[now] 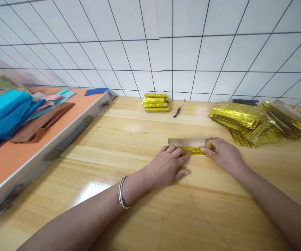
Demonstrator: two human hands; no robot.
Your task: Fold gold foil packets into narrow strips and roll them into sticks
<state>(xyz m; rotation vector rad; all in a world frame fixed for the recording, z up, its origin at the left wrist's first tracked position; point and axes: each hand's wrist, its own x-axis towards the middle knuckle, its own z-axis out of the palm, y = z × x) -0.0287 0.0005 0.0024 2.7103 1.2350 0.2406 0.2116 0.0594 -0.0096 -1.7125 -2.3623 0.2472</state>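
A strip of gold foil paper [195, 150] lies on the wooden table, partly folded along its length. Its far edge shows a dull, pale underside standing up behind the shiny gold fold. My left hand [167, 164] presses down on the left part of the strip with its fingers laid over the fold and the thumb apart. At the strip's right end, my right hand [223, 153] pinches the paper between thumb and curled fingers. Beyond my hands sits a small stack of folded gold foil strips [155, 103], close to the wall.
A loose pile of gold foil sheets [239, 116] spreads at the back right, with a dark object [245, 101] behind it. A pen [179, 108] lies near the folded stack. Left, an orange-topped surface [61, 120] carries blue paper [6, 111] and brown paper [44, 122]. Behind rises a tiled wall [187, 52].
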